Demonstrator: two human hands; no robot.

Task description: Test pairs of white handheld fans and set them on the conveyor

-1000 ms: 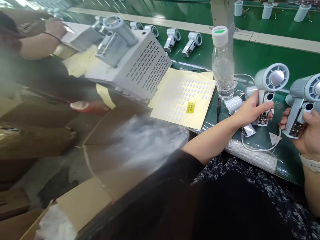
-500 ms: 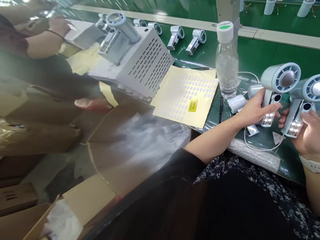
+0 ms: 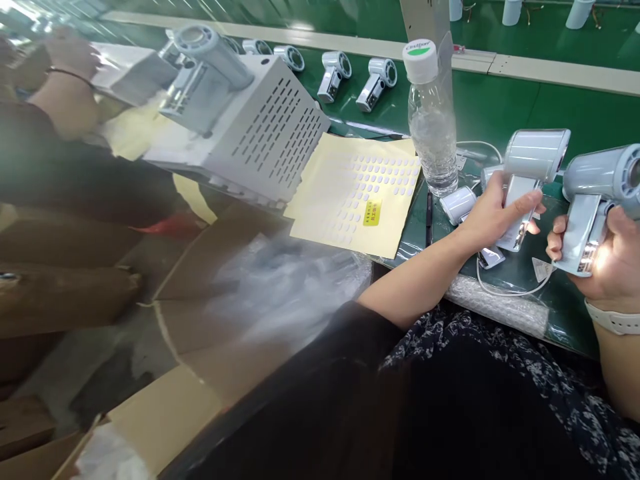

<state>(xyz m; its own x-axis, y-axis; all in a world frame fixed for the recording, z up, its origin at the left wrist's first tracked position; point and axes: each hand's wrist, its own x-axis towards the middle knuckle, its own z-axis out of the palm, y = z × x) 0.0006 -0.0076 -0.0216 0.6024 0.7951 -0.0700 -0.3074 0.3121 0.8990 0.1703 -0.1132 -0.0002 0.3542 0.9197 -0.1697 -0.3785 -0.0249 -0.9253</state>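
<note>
My left hand [image 3: 493, 215] is wrapped round the handle of a pale blue handheld fan [image 3: 536, 155], its round head upright and facing right. Beside it, my right hand [image 3: 613, 257] grips a second handheld fan [image 3: 597, 175] by the handle; light shines near its lower end. The two fan heads are close together, and I cannot tell whether they touch. Behind my left wrist, another fan [image 3: 458, 204] lies on the green bench. A white cable [image 3: 515, 293] loops on the bench below both hands.
A clear water bottle [image 3: 433, 127] stands left of my hands. Left of it are a yellow sticker sheet [image 3: 345, 200], a black pen [image 3: 429, 220] and a slotted white metal box [image 3: 280, 127]. More fans [image 3: 376, 83] stand behind. A co-worker's arm [image 3: 73, 87] is at far left, above an open carton [image 3: 200, 307].
Both hands have turned their fans so the round fronts and lit panels swing away to the right, showing the sides. The whole scene has shifted slightly left in view.
</note>
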